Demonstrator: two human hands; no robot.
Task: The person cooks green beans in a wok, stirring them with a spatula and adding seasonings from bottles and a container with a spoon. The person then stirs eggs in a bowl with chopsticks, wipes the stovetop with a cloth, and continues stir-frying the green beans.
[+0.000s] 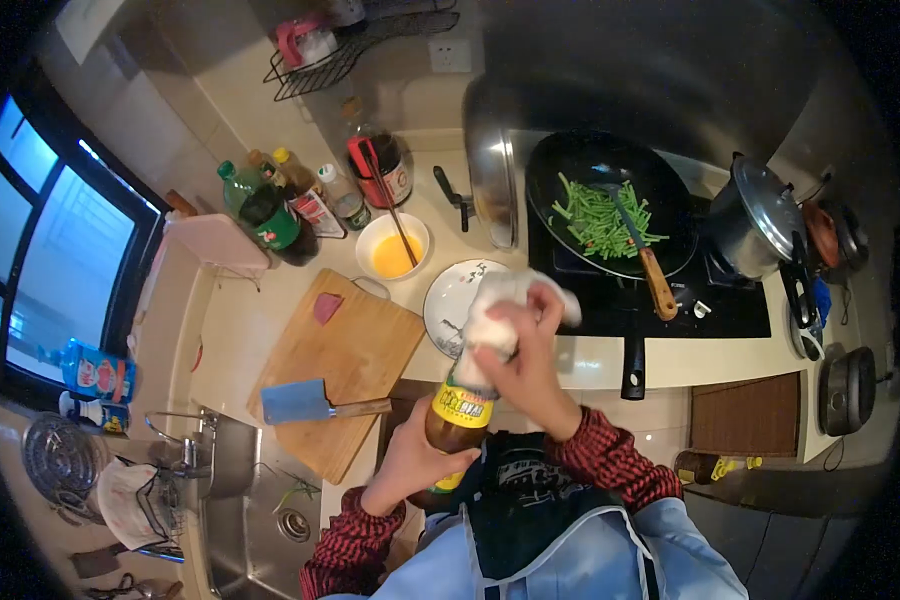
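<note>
My left hand (420, 458) is wrapped round a brown bottle (454, 432) with a yellow label, tilted in front of my apron. A crumpled white cloth (494, 318), perhaps paper towel, is gripped in my right hand (530, 360). It covers the bottle's top, so the cap or mouth is hidden. Just behind the cloth lies a white patterned plate (448, 300). To the left, a bowl (380, 232) holds yellow liquid that looks like beaten egg, with chopsticks (395, 215) leaning in it.
A cutting board (355, 335) carries a blue-bladed cleaver (300, 402) and a small pinkish piece (327, 307). Green beans (595, 215) and a wooden-handled spatula (658, 282) are in the wok (550, 160). Right of it stands a pressure cooker (760, 220); the sink (235, 530) is lower left.
</note>
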